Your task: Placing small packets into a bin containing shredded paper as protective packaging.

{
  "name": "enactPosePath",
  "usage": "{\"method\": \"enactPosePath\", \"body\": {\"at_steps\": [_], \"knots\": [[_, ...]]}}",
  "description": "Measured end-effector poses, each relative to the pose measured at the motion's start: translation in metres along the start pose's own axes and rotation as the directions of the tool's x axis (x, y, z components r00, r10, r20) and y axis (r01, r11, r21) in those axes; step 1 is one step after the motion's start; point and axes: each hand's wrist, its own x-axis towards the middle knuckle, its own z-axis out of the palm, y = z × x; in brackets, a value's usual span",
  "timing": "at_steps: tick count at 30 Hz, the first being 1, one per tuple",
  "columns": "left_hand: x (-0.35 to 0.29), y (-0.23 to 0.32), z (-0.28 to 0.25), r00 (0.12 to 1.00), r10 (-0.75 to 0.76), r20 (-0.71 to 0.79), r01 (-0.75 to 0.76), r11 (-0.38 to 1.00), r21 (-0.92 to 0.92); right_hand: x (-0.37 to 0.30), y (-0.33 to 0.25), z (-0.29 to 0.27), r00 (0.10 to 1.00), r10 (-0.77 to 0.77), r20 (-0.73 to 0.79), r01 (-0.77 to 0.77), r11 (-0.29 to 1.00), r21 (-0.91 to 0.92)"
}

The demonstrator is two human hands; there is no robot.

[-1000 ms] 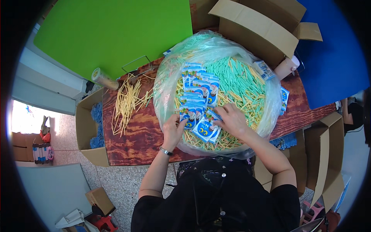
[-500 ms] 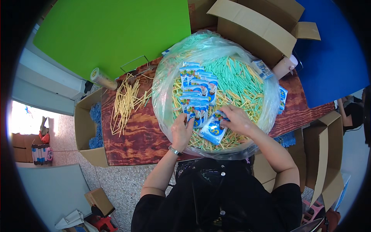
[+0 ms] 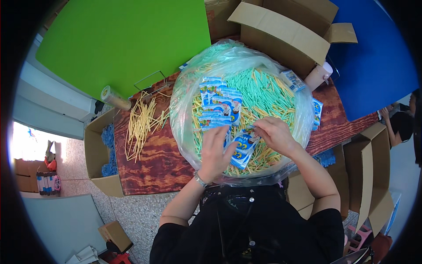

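A wide clear plastic bag (image 3: 180,132) lies opened out on the table, full of thin green and yellow sticks (image 3: 263,94). On the sticks rests an overlapping pile of small blue-and-white packets (image 3: 222,105). My right hand (image 3: 278,136) pinches the upper corner of one blue packet (image 3: 241,152), which slants over the sticks at the near side. My left hand (image 3: 215,154) is beside that packet, over the pile's near end. Its fingers are stretched out, with the thumb apart, and they partly cover the packets below.
Loose yellow sticks (image 3: 140,123) lie on the red-brown table (image 3: 149,176), near a tilted round tub (image 3: 115,97). An open cardboard box (image 3: 277,37) and a pale pink cup (image 3: 318,77) stand behind the bag. Other boxes flank the table. Another person (image 3: 400,125) is at the far right.
My left hand has moved up and right over the near packets, its fingers straightening. My right hand still grips its packet, now more upright. The whole view has shifted slightly.
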Motion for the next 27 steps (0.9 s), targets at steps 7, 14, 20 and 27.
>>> {"method": "enactPosePath", "body": {"at_steps": [7,14,20,27], "knots": [[0.007,-0.009,0.035,0.839,-0.297,0.455,0.493,0.768,-0.408,-0.006,-0.006,-0.005,0.998,0.068,-0.003,-0.066,0.98,0.189],[0.012,-0.005,0.048,0.758,-0.33,0.563,0.63,0.595,-0.499,-0.007,-0.004,-0.011,0.995,-0.053,-0.084,0.066,0.985,0.157],[0.021,0.002,0.044,0.775,-0.275,0.569,0.577,0.676,-0.458,-0.004,0.001,-0.021,0.995,-0.096,-0.038,0.101,0.983,0.156],[0.014,-0.018,0.046,0.777,-0.359,0.517,0.6,0.671,-0.436,0.012,0.073,-0.043,0.971,0.133,-0.198,-0.118,0.989,0.09]]}}
